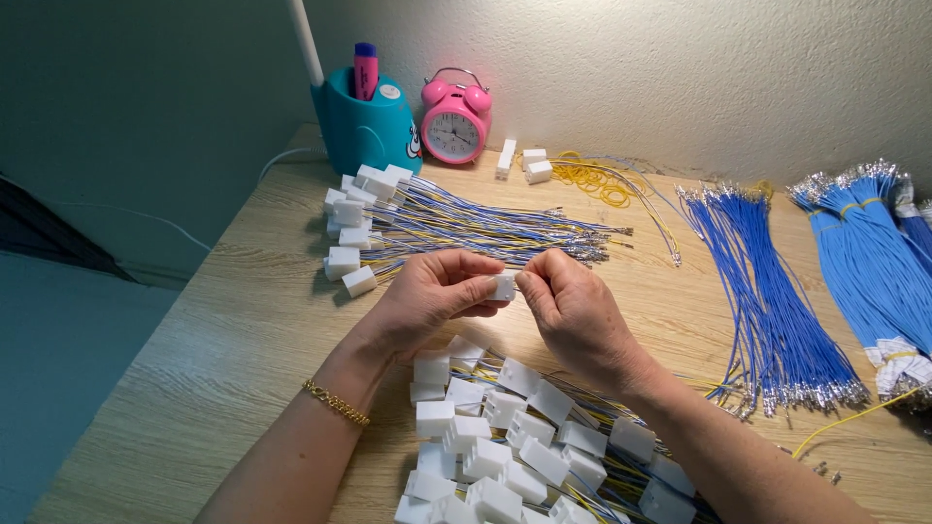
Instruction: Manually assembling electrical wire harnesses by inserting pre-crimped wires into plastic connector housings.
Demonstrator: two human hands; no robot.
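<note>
Head view: a small white plastic connector housing [503, 286] is pinched between thumb and fingertips of the left hand [427, 296], fingers closed narrow on it. The right hand [573, 311] is pressed to the housing's right side, fingertips closed tight; whether a wire is gripped cannot be told. Both hands are raised above the light wooden table [243, 320], wrists bent inward, forearms coming in from the bottom edge. A gold chain bracelet [336, 402] is worn on the left wrist. A pile of white housings with yellow-blue wires [505, 446] lies just below the hands, a second such bundle [437, 218] just beyond. Blue wire bundles [777, 291] are fanned at right. Bare table is left at the near-left side.
</note>
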